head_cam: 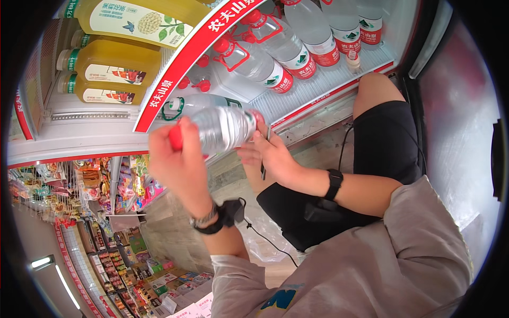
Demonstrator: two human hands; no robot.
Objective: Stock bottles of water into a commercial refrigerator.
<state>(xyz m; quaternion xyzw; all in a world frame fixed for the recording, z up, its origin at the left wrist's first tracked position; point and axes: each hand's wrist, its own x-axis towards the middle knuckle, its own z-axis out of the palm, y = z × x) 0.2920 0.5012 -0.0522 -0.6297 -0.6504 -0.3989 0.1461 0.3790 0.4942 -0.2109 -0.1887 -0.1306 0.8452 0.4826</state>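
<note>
My left hand (177, 159) grips the red cap end of a large clear plastic water bottle (222, 129), which is tilted and blurred. At the bottle's base is my right hand (278, 157), with its thumb and fingertips against the red label. A thin dark strip-like object (263, 169) lies between the right fingers; its kind cannot be made out. Just behind the held bottle, another water bottle (203, 102) with a green handle lies on its side. On the lower cooler shelf (258, 105), several red-capped water bottles (258, 67) with red handles stand in rows.
Bottles of yellow tea (119, 73) fill the shelf above, behind a red-and-white shelf edge (159, 95). A small bottle (353, 61) stands at the lower shelf's front. The cooler door (457, 119) is at the right. Packaged snacks (91, 183) hang at the left.
</note>
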